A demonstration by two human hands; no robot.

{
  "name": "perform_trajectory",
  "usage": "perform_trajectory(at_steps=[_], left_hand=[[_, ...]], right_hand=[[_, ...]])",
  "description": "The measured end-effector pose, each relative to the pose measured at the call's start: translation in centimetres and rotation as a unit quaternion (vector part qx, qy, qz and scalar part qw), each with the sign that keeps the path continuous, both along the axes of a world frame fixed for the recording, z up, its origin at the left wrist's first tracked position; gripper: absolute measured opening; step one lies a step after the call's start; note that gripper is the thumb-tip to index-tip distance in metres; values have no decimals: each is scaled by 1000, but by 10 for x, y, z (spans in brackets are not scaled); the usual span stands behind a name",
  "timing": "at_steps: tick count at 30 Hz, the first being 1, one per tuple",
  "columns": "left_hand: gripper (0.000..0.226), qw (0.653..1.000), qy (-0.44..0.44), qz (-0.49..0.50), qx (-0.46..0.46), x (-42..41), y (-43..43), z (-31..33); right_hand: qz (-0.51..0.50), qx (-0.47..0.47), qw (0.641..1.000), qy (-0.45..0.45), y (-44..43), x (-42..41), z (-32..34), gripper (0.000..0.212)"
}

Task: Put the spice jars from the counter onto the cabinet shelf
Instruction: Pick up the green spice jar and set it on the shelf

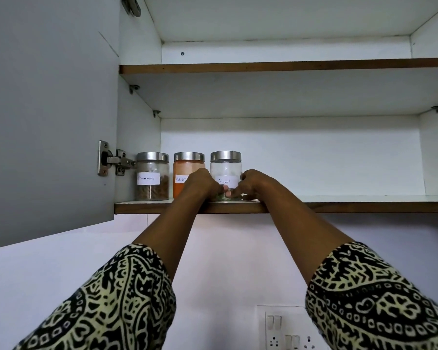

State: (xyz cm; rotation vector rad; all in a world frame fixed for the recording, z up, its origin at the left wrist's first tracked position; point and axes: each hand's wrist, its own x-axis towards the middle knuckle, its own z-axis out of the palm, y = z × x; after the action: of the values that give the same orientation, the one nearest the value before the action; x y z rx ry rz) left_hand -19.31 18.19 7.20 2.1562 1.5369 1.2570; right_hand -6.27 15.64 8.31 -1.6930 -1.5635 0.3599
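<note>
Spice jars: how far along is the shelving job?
Done: the cinnamon jar and red chilli jar stand on the lower shelf. In hand: the left hand and right hand grip the fennel jar, set beside them. Left: cannot tell, no other jars in view.

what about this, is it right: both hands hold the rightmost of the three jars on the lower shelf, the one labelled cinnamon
Wrong label. The head view shows the left hand and right hand holding the rightmost of the three jars on the lower shelf, but it is the fennel jar; the cinnamon jar stands leftmost.
</note>
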Motion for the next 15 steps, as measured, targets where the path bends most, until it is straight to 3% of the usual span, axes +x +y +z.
perform_trajectory(at_steps=[15], left_hand=[[42, 999, -10, 11, 49, -3, -29, -8]], right_hand=[[-20, 23, 1000, -2, -30, -2, -5, 57]])
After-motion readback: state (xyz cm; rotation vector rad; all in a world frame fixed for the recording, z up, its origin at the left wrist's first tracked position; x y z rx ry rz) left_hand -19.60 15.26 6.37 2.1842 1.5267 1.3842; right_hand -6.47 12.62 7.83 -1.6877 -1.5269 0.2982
